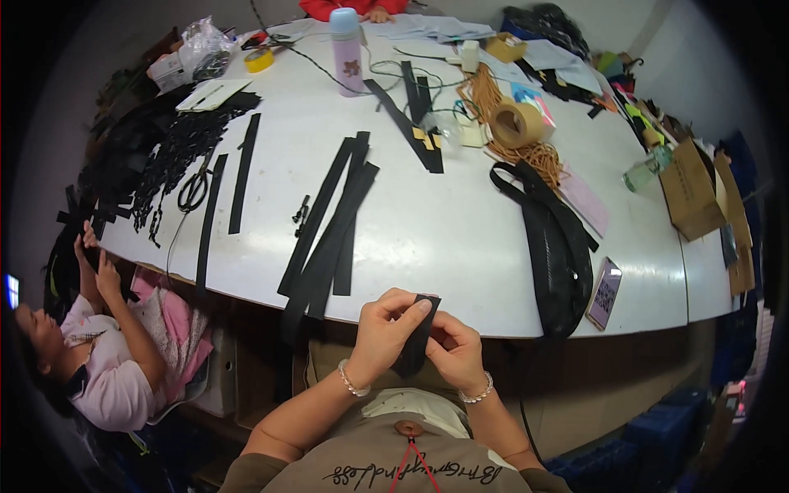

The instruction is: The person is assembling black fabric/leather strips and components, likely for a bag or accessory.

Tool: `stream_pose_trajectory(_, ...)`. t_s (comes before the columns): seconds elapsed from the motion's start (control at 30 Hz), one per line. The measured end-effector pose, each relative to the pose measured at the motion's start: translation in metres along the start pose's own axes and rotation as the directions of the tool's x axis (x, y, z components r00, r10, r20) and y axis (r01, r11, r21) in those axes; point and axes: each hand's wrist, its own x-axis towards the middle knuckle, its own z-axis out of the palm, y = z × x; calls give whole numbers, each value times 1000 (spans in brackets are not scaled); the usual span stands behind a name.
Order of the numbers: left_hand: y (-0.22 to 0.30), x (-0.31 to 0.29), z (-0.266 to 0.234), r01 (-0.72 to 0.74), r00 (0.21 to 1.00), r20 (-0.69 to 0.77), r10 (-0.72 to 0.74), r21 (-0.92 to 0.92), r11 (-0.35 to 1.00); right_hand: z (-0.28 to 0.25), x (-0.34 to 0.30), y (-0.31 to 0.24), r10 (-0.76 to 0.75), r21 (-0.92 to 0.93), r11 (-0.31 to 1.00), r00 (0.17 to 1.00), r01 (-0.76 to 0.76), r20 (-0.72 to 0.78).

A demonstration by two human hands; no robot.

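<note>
Just off the table's front edge, a black strap (417,335) is held between my two hands. My left hand (385,327) is closed, its thumb and fingers pinching the strap near its top end. From the other side, my right hand (457,349) grips the same strap with bent fingers. Part of the strap is hidden behind my fingers. Ahead and to the left, several long black straps (345,214) lie crossed on the table, some hanging over the edge. Beside them are small black pieces (302,215). A black bag (555,255) with a loop handle lies to my right.
A phone (605,293) lies right of the bag. Farther back stand a lilac bottle (347,62), a roll of brown tape (518,125) and orange cord (485,90). Scissors (194,191) and a black heap (156,135) lie left. A seated co-worker (115,353) is at lower left.
</note>
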Motion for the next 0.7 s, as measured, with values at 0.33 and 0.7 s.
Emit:
stream_pose_trajectory(0.33, -11, -43, 13, 241, 969, 92, -229, -147, 959, 6, -28, -12, 306, 210, 939, 942, -274, -140)
stream_pose_trajectory(0.7, -7, -57, -2, 397, 912, 178, -370, -153, 905, 4, -20, 8, -337, -399, 894, 894, 205, -296)
